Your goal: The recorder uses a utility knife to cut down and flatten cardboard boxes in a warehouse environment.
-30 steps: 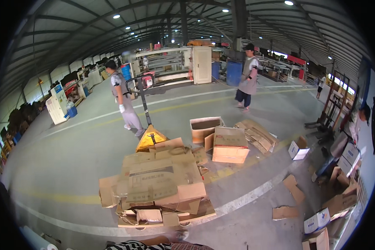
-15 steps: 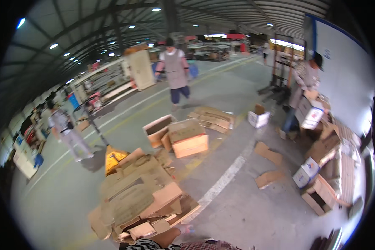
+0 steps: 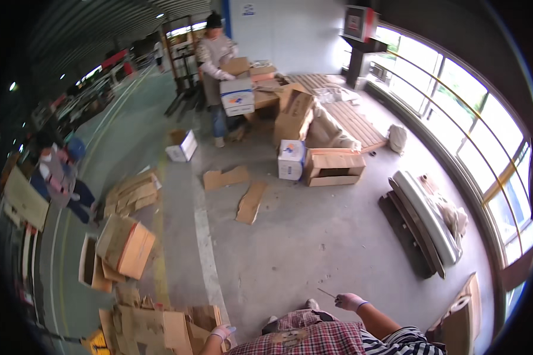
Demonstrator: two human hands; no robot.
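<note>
My left hand (image 3: 222, 332), in a pale glove, is at the lower edge beside the heap of flattened cardboard (image 3: 154, 328). Its fingers look stretched out, with nothing visible in them; whether it touches the cardboard I cannot tell. Out to the right, over bare concrete, my gloved right hand (image 3: 350, 302) is closed on a thin stick-like tool (image 3: 326, 293) that points left. The tool's exact kind is too small to make out.
Big cartons (image 3: 126, 245) stand left, with torn cardboard pieces (image 3: 251, 202) ahead. A co-worker (image 3: 216, 65) handles a white carton (image 3: 237, 97) by stacked boxes and a wooden pallet (image 3: 349, 121). Long grey panels (image 3: 423, 219) lie right, near the windows. Another person (image 3: 59, 177) is far left.
The view has swung right, bringing the windows and grey panels into sight and shifting the cardboard heap to the lower left. Both my hands now show, the right one with the thin tool.
</note>
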